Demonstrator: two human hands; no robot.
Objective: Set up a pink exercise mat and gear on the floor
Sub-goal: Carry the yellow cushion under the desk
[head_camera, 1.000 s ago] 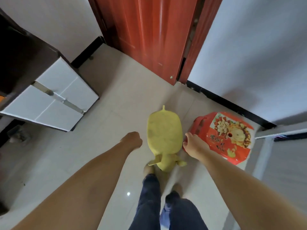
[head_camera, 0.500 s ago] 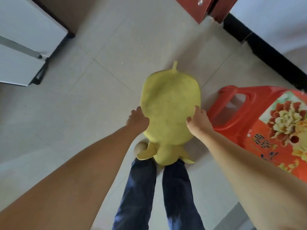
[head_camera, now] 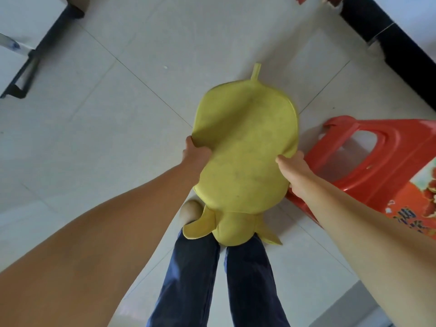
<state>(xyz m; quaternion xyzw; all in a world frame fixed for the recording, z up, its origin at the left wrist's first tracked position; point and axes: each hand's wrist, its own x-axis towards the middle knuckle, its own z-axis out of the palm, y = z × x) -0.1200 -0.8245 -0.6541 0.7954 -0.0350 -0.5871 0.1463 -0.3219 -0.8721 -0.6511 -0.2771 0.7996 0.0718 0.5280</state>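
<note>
Where print shows on red stool (head_camera: 368, 166), characters blurred, unreadable. Yellow cushion (head_camera: 245, 149) pinched at opposite edges: left hand (head_camera: 194, 153), right hand (head_camera: 296, 172), probably lifted.

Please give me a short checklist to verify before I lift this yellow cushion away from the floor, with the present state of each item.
1. Left hand grip on the cushion edge: ok, fingers curl round the left edge.
2. Right hand grip: ok, it pinches the right edge.
3. Cushion free of the red stool: ok, the stool stands beside it on the right; a gap shows.
4. Cushion's lower end free of the legs: not ok, it overlaps both trouser legs and one foot.
5. Floor ahead free: ok.
6. Pink mat nearby: cannot tell, not in view.
</note>
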